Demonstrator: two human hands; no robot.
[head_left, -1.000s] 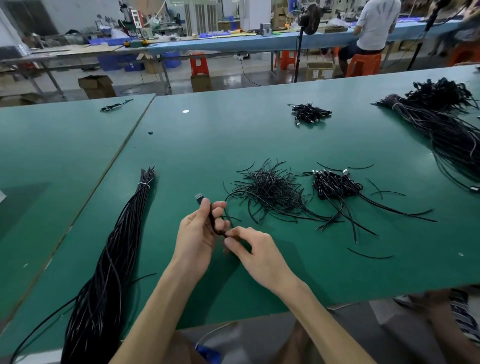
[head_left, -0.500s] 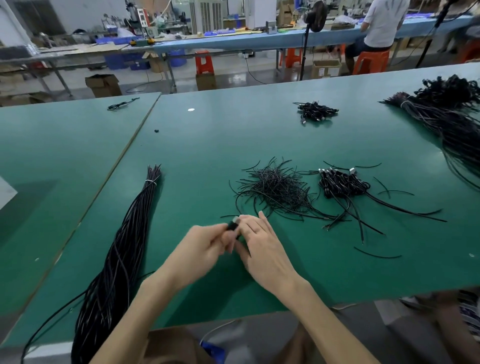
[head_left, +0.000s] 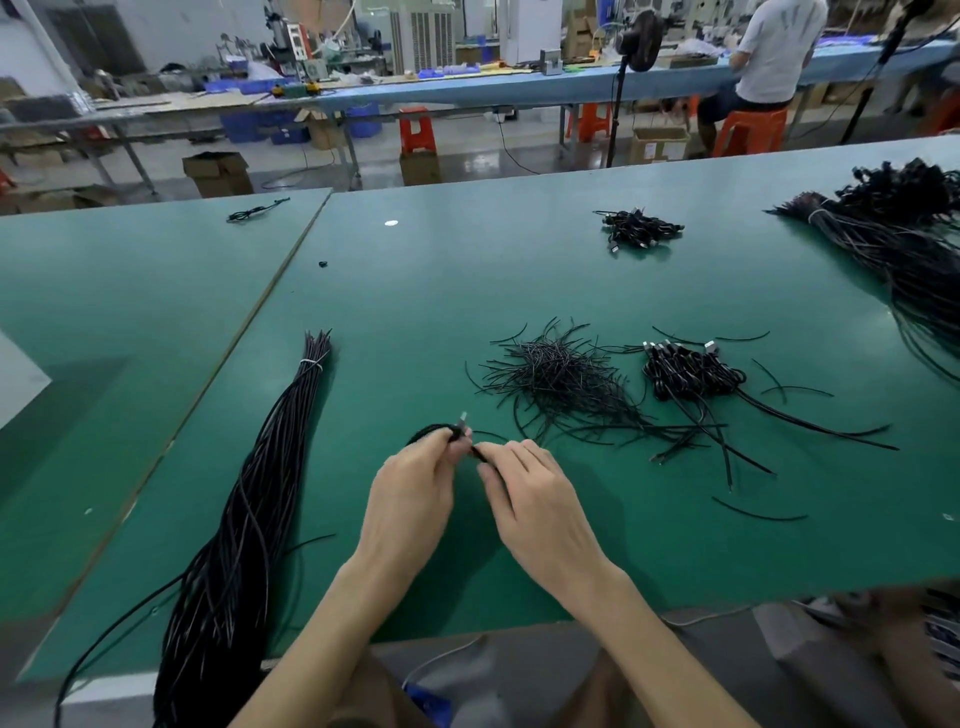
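Observation:
My left hand (head_left: 415, 493) grips a coiled black cable (head_left: 431, 431) just above the green table (head_left: 415, 312); its metal plug sticks up past my fingertips. My right hand (head_left: 535, 499) pinches a thin black strand at the coil, right beside the left fingers. Behind the hands lies a loose pile of short black ties (head_left: 561, 374). Right of that pile sits a heap of coiled cables with metal plugs (head_left: 691, 371). A long tied bundle of black cables (head_left: 249, 519) stretches down the table on my left.
A small heap of coiled cables (head_left: 641, 231) lies at the far middle. A big cable bundle (head_left: 904, 244) fills the far right corner. A single cable (head_left: 257, 210) rests on the adjoining left table. A person (head_left: 774, 57) sits at a far bench.
The coil now shows in my left hand with the plug pointing up. My right hand has shifted from covering the left fingers to pinching a strand beside them.

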